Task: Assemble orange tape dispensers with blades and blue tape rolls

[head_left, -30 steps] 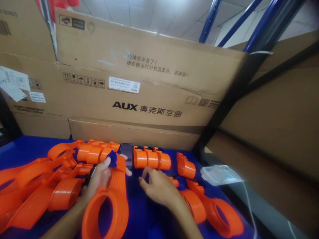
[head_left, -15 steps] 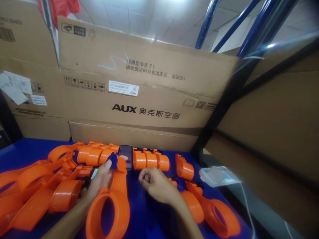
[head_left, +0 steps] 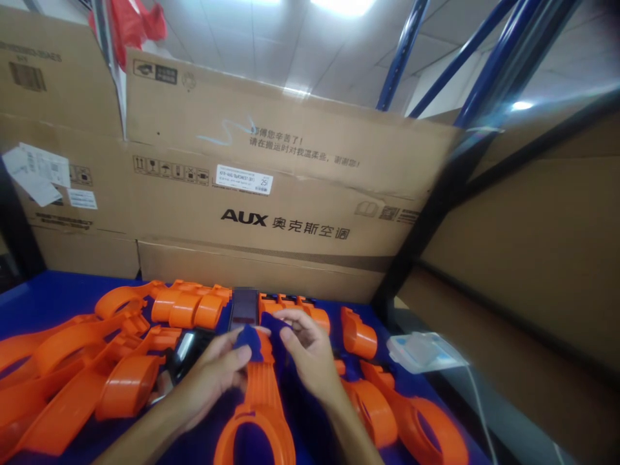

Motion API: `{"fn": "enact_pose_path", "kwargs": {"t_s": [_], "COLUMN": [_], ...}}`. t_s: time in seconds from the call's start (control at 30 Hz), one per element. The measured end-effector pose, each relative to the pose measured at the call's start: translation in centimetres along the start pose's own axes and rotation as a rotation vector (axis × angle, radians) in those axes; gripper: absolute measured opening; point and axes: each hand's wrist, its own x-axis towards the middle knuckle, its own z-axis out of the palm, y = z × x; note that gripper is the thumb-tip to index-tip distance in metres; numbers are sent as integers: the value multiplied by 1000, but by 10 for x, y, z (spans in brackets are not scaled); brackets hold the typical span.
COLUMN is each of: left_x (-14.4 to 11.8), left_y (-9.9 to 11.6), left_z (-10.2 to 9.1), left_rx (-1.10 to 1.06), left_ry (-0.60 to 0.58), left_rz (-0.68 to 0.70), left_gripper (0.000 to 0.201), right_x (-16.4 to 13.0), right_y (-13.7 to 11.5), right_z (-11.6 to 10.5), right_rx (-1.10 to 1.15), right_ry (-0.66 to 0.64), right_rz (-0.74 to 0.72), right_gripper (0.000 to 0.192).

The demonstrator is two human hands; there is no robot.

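Both sets of fingers [head_left: 285, 321] meet at the lower middle of the frame, pinched narrow on a small blue piece [head_left: 254, 336] at the tip of an orange ringed part [head_left: 259, 403]. The left hand [head_left: 216, 374] steadies from the left, the right hand [head_left: 310, 352] works from the right. Holding the orange strap flat while seating the blue piece squarely would serve best. Just beyond lie a phone [head_left: 243, 307] and orange clips [head_left: 188, 307] on the blue worktop [head_left: 48, 290]; loose orange parts [head_left: 72, 368] crowd the lower left, cardboard boxes [head_left: 290, 194] behind.
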Motion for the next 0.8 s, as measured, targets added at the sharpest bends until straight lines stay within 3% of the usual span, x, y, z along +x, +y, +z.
{"fn": "enact_pose_path", "kwargs": {"t_s": [0.1,0.33,0.53,0.8], "left_x": [1,-2,-2,7], "left_y": [4,11,3,5], "left_z": [1,2,-1,-3], "left_rx": [-87,-164,-128,105], "left_ry": [8,23,-6,133], "left_rz": [33,47,102,439], "left_gripper": [55,49,43,51], "right_x": [-3,-7,-5,0], "right_y": [2,11,10,-12], "right_z": [3,11,5,-19], "right_rx": [20,123,95,-158], "right_ry": [-71,-173,-115,-100], "right_rz": [-12,39,9,-233], "right_gripper": [42,41,31,27]}}
